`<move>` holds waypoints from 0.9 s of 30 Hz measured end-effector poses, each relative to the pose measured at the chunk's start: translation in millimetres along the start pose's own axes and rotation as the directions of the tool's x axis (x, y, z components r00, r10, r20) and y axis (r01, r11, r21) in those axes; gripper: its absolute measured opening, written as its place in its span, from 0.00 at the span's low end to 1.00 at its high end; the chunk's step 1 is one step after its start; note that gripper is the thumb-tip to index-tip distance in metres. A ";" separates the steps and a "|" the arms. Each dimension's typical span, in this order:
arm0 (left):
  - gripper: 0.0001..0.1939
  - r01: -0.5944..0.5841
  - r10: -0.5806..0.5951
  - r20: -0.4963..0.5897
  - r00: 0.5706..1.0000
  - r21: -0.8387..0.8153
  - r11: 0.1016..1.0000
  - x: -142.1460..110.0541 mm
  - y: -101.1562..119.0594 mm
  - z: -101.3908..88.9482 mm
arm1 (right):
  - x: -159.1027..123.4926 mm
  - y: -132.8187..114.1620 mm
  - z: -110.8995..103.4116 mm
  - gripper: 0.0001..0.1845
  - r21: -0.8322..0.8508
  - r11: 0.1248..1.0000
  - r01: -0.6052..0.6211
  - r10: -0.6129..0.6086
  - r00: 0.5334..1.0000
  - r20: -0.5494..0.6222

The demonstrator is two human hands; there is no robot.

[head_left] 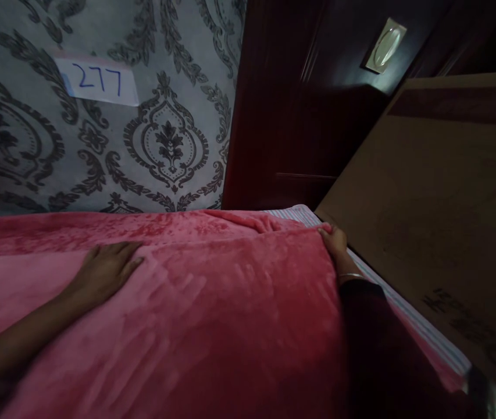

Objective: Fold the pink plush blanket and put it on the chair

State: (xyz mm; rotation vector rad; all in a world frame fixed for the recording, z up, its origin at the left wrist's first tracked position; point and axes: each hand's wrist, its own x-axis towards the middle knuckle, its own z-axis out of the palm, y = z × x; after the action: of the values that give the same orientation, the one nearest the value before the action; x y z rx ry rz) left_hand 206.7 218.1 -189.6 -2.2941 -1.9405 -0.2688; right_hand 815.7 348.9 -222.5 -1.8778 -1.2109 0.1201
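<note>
A pink-red plush blanket [230, 302] lies spread across a bed, with a folded edge running along its far side. My left hand [108, 267] rests flat on the blanket at the left, its fingers stretched out toward the fold. At the far right corner, my right hand [335, 241] grips the blanket's corner, thumb on top; its other fingers are mostly hidden. Beneath the blanket, a striped sheet [293, 214] shows at the back and along the right side.
Behind the bed stands a wall with patterned wallpaper [173, 145] and a paper label [99, 81] reading 277. A dark red wooden panel [282, 116] carries a light-coloured fitting [386, 46]. A large cardboard box [439, 192] stands close along the right side.
</note>
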 end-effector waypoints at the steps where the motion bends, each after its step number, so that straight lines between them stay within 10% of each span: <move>1: 0.32 0.003 -0.003 -0.007 1.000 0.003 1.000 5.5 -1.0 -3.2 | -4.8 4.4 5.9 0.11 -0.040 0.999 -0.010 0.011 1.000 0.008; 12: 0.32 0.137 -0.131 0.204 0.970 -0.015 0.990 31.9 -21.7 -7.7 | 1.8 10.2 3.7 0.20 -0.159 0.987 0.011 0.012 0.990 0.144; 18: 0.31 0.231 -0.244 0.058 0.968 0.178 0.957 50.6 -16.2 -36.7 | 19.6 -11.9 -8.2 0.19 -0.216 0.975 0.053 -0.058 0.998 -0.014; 27: 0.31 0.183 -0.195 0.196 0.961 0.077 0.980 58.3 -17.5 5.1 | 1.2 -1.2 21.9 0.22 -0.311 0.950 -0.016 0.039 0.997 0.068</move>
State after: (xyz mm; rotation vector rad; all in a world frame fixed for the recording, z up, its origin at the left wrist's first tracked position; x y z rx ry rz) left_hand 199.1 278.2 -182.4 -2.1763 -2.2381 0.0061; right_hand 804.6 363.4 -234.8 -2.1794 -1.3136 0.0133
